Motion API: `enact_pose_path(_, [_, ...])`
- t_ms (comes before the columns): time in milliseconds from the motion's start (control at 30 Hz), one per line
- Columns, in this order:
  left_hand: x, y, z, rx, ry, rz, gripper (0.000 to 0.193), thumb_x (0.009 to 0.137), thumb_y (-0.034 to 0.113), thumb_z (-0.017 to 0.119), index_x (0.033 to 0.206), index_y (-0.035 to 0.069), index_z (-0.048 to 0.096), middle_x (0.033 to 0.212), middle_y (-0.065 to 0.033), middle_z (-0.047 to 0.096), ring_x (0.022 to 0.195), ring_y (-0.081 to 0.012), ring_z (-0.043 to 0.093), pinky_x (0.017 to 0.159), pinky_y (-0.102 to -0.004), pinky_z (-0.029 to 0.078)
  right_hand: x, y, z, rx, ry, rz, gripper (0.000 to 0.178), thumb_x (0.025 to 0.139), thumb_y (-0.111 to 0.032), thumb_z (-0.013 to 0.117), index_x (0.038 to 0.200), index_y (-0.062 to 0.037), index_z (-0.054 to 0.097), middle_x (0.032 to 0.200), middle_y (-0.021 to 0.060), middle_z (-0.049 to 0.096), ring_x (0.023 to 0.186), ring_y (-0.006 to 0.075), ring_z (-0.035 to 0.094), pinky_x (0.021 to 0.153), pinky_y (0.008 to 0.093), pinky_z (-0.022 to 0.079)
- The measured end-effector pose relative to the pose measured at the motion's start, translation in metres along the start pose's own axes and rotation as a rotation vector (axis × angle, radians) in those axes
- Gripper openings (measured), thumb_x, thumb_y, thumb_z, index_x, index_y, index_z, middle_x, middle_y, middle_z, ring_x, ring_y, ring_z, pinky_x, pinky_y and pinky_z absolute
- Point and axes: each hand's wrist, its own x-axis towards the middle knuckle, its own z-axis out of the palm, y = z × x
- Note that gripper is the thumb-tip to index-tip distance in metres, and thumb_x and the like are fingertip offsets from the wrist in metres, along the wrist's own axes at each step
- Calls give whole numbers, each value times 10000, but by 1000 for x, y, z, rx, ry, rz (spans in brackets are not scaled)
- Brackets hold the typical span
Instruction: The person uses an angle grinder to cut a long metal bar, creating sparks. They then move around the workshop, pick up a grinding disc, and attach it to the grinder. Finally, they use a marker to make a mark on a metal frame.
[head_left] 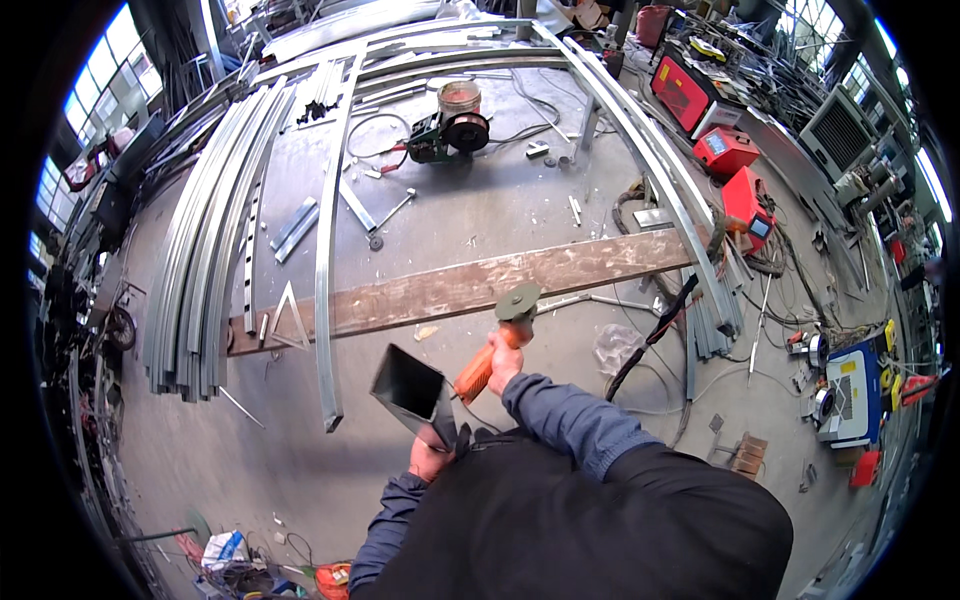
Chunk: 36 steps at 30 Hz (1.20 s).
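My right hand (pixel 506 362) is wrapped round the body of an orange angle grinder (pixel 475 375). The grinder's greenish round disc (pixel 519 301) points away from me, over the near edge of a brown wooden plank (pixel 400 298). In my left hand (pixel 430 456) is a dark, square, hollow metal tube (pixel 415 390), tilted with its open end up and away from me. The tube is just left of the grinder, and the disc is apart from it. Part of my left hand's grip is hidden behind the tube.
Long metal tubes (pixel 205 240) lie in a bundle on the left. A metal frame (pixel 328 250) spans the work area, with a wire feeder (pixel 450 130) inside it. Red welding machines (pixel 725 150) and cables stand on the right. A blue-and-white machine (pixel 852 395) sits at the lower right.
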Motion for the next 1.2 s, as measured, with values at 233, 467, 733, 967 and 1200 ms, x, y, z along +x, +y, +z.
enact_pose_path(233, [-12,-91,-19,-174,-12,77,798,770,-24,811,1486,5,462,955,38,615,912,-83,612,904,-286,518,19,-14,-16,76,-7,84,352,864,-271,764,1084,-65,583,944,121,665,839,328,683,819,518,587])
enact_pose_path(467, [0,-67,-15,-148,-95,2,587,657,60,817,1205,10,611,1083,-108,661,967,-231,611,886,-367,516,-8,-11,-7,54,-75,98,361,819,-204,806,1084,-90,590,909,67,639,764,265,667,767,483,579])
enact_pose_path(733, [14,-63,2,-298,-181,79,423,757,49,822,1122,34,607,1038,-16,611,982,-154,556,872,-291,448,-12,27,-9,34,-25,66,362,795,-177,836,1068,-55,633,1002,58,662,905,235,649,852,440,548])
enact_pose_path(967, [14,-78,7,-155,-193,160,736,679,2,745,1390,-11,554,1354,-160,621,1292,-302,561,1121,-357,414,-24,22,-3,-54,-57,20,450,788,-163,842,1152,-30,614,1015,69,656,898,240,648,833,438,540])
enact_pose_path(1200, [13,-39,5,-160,-251,176,754,774,-13,716,1492,-7,484,1516,-142,540,1409,-270,488,1167,-347,369,-23,13,2,-151,-68,-9,462,781,-166,840,1154,-33,602,968,73,653,873,245,656,810,442,553])
